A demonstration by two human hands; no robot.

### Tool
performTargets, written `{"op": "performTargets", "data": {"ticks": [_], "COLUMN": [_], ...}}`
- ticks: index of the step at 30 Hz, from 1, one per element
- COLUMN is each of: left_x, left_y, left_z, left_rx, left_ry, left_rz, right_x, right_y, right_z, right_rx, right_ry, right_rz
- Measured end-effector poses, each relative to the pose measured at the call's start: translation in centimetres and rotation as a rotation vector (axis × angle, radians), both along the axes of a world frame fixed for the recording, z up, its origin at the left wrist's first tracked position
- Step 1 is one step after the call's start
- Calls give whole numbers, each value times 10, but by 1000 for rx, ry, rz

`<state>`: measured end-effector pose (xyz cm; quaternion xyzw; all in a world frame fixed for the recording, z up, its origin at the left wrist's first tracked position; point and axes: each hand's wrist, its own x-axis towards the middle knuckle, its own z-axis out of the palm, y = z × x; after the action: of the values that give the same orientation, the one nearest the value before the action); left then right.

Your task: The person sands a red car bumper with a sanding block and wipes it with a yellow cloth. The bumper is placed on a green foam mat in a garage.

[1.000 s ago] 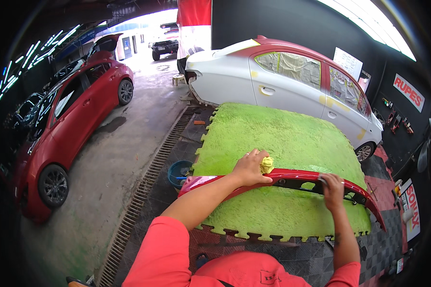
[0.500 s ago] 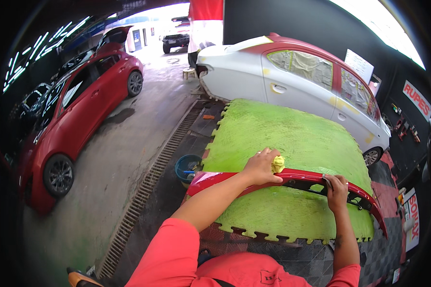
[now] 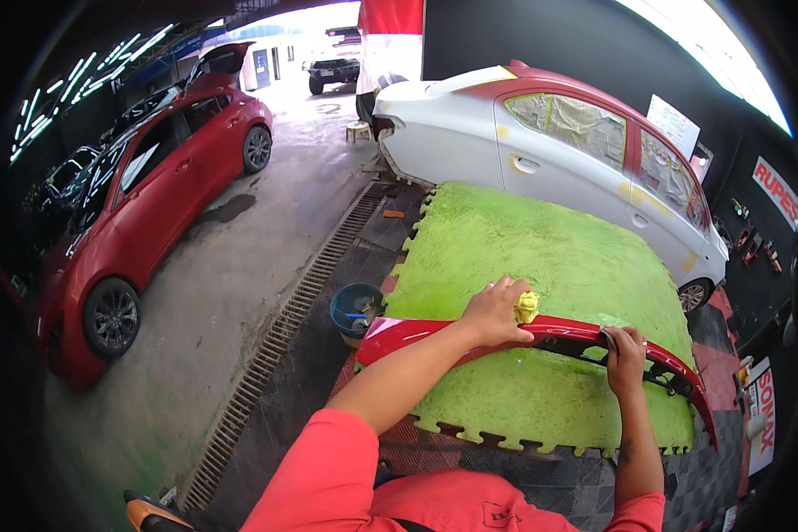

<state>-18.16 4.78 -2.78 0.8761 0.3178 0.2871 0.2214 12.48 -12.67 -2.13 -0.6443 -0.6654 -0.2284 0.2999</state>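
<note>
A long, curved glossy red car body panel (image 3: 408,332) lies across a green foam mat (image 3: 541,239) in front of me. My left hand (image 3: 495,316) is closed around a crumpled yellow cloth (image 3: 527,308), and its thumb side rests at the panel's upper edge. Farther right, my right hand (image 3: 628,356) has its fingers bent over the same panel. A small grey piece (image 3: 606,337), perhaps a sanding pad, shows under those fingers, pressed to the red surface. Dark openings show along the panel's near underside.
Beyond the mat stands a white and red car (image 3: 443,133) with masked windows. A red car (image 3: 173,177) is parked at left. A teal bucket (image 3: 335,312) sits beside the mat's left edge, near a floor drain grate (image 3: 266,355). A small stool (image 3: 357,131) is farther back.
The whole scene has shifted slightly to the right in the picture. Both hands keep nearly the same places on the panel, still holding the cloth and the grey piece.
</note>
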Motion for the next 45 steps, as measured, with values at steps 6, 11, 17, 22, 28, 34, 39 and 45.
{"op": "performTargets", "data": {"ticks": [6, 11, 17, 22, 28, 34, 39, 45], "left_x": [-2, -8, 6, -3, 0, 3, -2, 4], "left_y": [0, 4, 3, 2, 5, 5, 6, 5], "left_z": [11, 14, -2, 9, -2, 8, 1, 3], "left_rx": [-82, -90, -21, -70, -7, -100, -74, -80], "left_ry": [100, 95, 31, 41, 19, 54, 27, 31], "left_rz": [17, -2, -9, -28, 9, -34, -9, -30], "right_x": [-96, -70, -35, -114, -27, -117, -79, -80], "right_y": [49, 33, 11, 48, 8, 52, 33, 35], "right_z": [-9, -2, -4, -2, 1, -7, 12, -7], "right_rx": [-18, -64, 44, -40, -34, -89, -144, -113], "right_ry": [-26, -58, -33, -18, -38, -30, -82, -12], "right_rz": [173, 117, 38, 218, 44, 186, 145, 10]}}
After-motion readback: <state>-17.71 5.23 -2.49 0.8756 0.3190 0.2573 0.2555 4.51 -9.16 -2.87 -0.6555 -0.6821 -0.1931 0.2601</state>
